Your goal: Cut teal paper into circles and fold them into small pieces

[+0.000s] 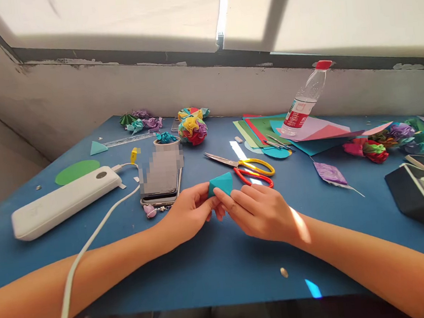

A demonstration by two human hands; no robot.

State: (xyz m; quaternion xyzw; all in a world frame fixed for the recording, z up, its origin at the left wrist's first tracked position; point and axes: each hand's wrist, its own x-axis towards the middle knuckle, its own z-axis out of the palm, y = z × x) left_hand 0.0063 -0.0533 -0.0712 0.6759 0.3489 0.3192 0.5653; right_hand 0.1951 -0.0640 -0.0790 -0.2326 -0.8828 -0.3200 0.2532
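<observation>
Forearms, bare, stretch from the near edge over a matte blue table (214, 267), and a white cable (93, 243) crosses the left one. The hands meet at the middle. The left hand (190, 210) and the right hand (261, 211) both pinch a teal wedge (221, 183) of folded paper, crisp-edged and roughly triangular. It sits just beyond the fingertips, a little above the table. Its long axis runs left to right, and the broader end seems to be on the right. The left thumb and fingers close on its lower left corner. The right thumb and forefinger grip its lower edge from the right. Neither hand is nearer; both touch it.

Just past the wedge lie scissors (248, 168), with steel blades pointing left and yellow and red loops close to the right hand. To the left lies a phone (161, 181). Farther left is a smooth white power bank (63, 201) with the cable plugged into it. On the right, apart, lies a purple paper cone (330, 173).

Far back are a ball (192, 126) of ruffled coloured paper, flat coloured sheets (261, 127), and a clear plastic bottle (305, 99) with a red cap.
</observation>
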